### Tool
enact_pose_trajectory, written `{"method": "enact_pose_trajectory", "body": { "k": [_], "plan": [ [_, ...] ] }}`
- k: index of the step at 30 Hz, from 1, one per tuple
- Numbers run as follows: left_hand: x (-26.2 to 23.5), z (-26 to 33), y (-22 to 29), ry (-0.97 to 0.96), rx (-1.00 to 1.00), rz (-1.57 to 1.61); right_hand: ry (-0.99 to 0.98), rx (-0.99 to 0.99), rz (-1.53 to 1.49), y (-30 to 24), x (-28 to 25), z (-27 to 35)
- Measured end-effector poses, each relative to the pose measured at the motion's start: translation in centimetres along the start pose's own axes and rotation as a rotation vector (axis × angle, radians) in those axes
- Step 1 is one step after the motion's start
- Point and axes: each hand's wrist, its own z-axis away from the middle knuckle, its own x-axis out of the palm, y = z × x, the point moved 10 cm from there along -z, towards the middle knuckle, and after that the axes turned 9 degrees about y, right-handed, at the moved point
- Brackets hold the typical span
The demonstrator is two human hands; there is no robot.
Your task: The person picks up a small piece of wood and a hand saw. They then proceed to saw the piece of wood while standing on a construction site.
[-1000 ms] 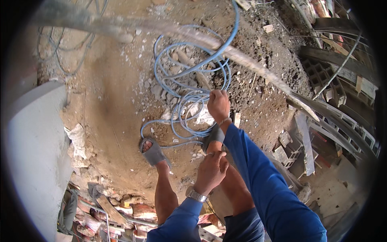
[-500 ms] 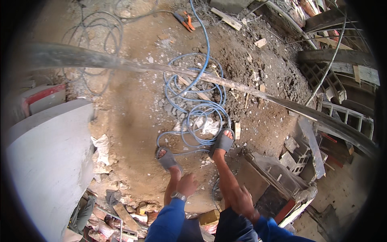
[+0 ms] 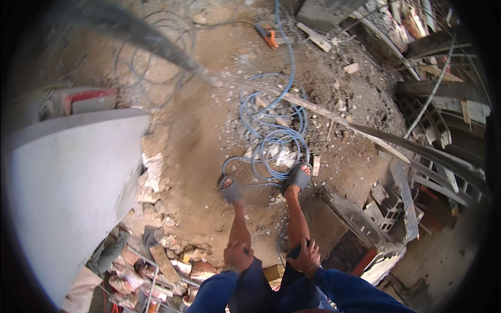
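Both of my legs show in dark trousers rolled to the knees, with bare shins below. My left hand is closed at the left knee, its curled fingers at the trouser hem. At the right knee, my right hand is bent around the dark trouser cloth, its fingers over the hem. Grey slide sandals are on my feet. By the right sandal lies a loosely coiled blue hose. The undersides of both hands are hidden.
A long pole crosses in front of me at an angle. A pale wall stands on the left. Broken blocks and timber lie at right, rubble at lower left. An orange-handled clamp rests on the dirt ahead.
Both hands have moved from beside my shins up to the knees, at the trouser hems. The view has shifted, so the ground and my feet appear further right; the pole looks more slanted.
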Motion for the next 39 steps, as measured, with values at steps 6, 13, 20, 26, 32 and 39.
{"method": "enact_pose_trajectory", "body": {
  "k": [6,13,20,26,32,39],
  "plan": [
    [0.6,0.1,-0.7,-0.041,-0.115,-0.026,-0.008,0.006,0.147,-1.6,-0.3,-0.3],
    [-0.3,0.5,-2.0,0.175,-0.145,-0.009,0.092,-0.045,0.224,-2.4,-1.2,-0.3],
    [2.1,1.8,-4.4,0.054,-0.323,0.038,0.120,-0.110,0.352,-3.7,-1.9,-0.9],
    [4.6,2.5,-5.6,-0.049,-0.341,0.114,0.086,-0.101,0.427,-3.6,-1.1,-1.2],
    [4.5,3.6,-6.0,0.113,-0.322,0.110,0.113,-0.113,0.500,-4.8,-1.3,-0.8],
    [3.4,3.0,-6.6,-0.106,-0.390,0.093,0.148,-0.123,0.530,-5.3,-1.5,-1.1]
  ]
}}
